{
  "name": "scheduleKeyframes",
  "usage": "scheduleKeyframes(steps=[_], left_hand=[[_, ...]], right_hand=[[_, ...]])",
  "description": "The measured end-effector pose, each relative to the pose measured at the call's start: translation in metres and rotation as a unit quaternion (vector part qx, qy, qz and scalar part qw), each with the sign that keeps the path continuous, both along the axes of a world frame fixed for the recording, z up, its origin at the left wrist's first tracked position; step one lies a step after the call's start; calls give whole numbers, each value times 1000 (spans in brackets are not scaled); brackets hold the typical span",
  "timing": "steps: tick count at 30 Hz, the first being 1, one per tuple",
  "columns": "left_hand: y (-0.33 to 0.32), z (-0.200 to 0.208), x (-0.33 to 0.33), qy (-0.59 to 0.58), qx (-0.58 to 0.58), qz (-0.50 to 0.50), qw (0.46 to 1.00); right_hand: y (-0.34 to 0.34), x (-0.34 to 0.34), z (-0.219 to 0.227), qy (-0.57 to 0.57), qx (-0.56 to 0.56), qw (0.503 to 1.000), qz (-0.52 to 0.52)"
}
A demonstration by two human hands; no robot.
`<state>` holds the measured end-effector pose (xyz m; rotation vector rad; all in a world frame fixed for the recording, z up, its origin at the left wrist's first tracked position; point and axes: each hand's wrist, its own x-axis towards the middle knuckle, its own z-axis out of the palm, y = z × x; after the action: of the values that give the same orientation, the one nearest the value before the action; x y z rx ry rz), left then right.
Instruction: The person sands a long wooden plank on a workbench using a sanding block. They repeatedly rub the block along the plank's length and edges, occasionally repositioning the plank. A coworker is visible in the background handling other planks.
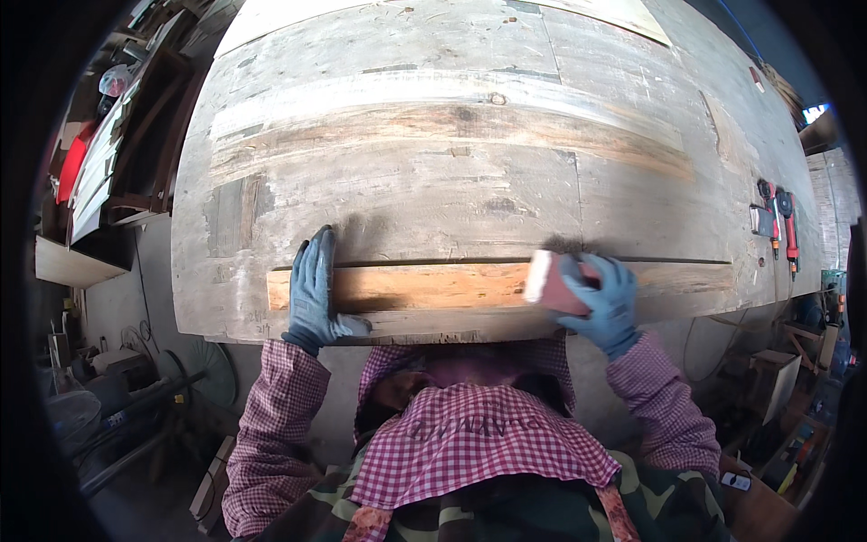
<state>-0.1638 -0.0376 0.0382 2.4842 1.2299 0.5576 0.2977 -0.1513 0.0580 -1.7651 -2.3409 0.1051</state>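
Note:
A long, narrow wooden board (424,287) lies along the near edge of the worktable, its grain orange-brown at the left and greyer toward the right. Across its left end rests my left hand (312,291) in a blue-grey work glove, fingers stretched out together and thumb apart, with nothing held in it. Farther right, my gloved right hand (607,303) grips a sanding block (553,282) with a pale end and a dull red side. The block sits on the board; its underside is hidden.
The worn wooden worktable (388,203) carries a pale plank (433,117) beyond the board. Red-and-black hand tools (786,221) lie at its right edge. At the left stand a dark wooden rack (149,126) and a green wheel (217,372). Crates and tools (795,452) crowd the lower right.

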Motion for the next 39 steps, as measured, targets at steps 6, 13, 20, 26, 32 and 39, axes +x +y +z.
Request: scheduleKeyframes(steps=[6, 13, 20, 26, 32, 39], left_hand=[[4, -12, 2, -316, -110, 53, 941], [9, 42, 13, -19, 14, 21, 999], [-18, 29, 86, 182, 17, -12, 983], [-53, -3, 232, 80, 92, -102, 987], [-40, 1, 218, 57, 8, -95, 994], [2, 25, -31, 224, 71, 345, 909]], right_hand=[[90, -239, 0, 6, -23, 990, 142], [96, -178, -7, 227, 24, 970, 80], [56, 6, -41, -28, 122, 978, -168], [60, 3, -44, -42, 85, 981, -170], [53, 29, -59, -33, 98, 976, -191], [55, 17, -55, -27, 109, 976, -187]])
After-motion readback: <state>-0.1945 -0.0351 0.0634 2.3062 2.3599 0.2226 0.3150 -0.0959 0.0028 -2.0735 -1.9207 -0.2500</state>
